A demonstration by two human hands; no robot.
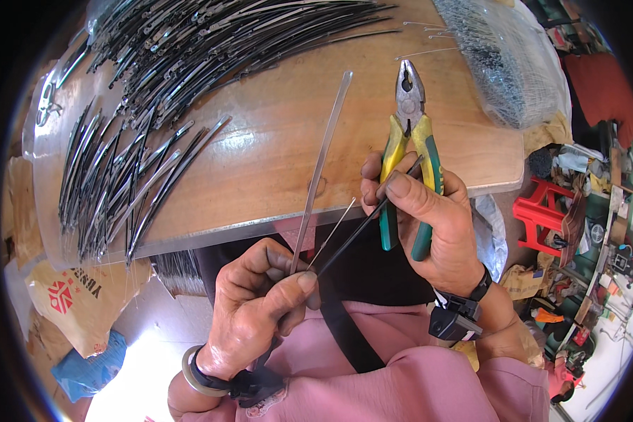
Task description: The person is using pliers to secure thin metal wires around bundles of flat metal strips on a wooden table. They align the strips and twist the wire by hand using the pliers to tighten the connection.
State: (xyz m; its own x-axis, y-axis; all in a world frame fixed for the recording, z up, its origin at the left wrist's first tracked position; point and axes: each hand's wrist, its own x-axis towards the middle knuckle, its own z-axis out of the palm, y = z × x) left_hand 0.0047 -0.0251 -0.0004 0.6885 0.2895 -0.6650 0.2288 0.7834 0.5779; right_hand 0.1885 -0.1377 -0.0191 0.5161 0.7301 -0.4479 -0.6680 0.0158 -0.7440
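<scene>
Between the thumb and fingers of my left hand (257,309) a long, flat, greyish metal strip (322,169) points up and away. The same grip holds the lower end of a narrow black strip (357,231) and a thin wire (336,226). My right hand (439,221) pinches the upper part of the black strip between thumb and fingertips. It also carries a pair of combination pliers (410,102) with green and yellow handles, jaws pointing away from me. Both hands are closed, just off the table's near edge.
A wooden table (274,151) bears a large heap of black metal strips (190,53) and a smaller bunch (112,179) at left. Several looped wires lie beside a clear plastic bag of wires (503,67) at far right. A red stool (541,214) stands right of the table.
</scene>
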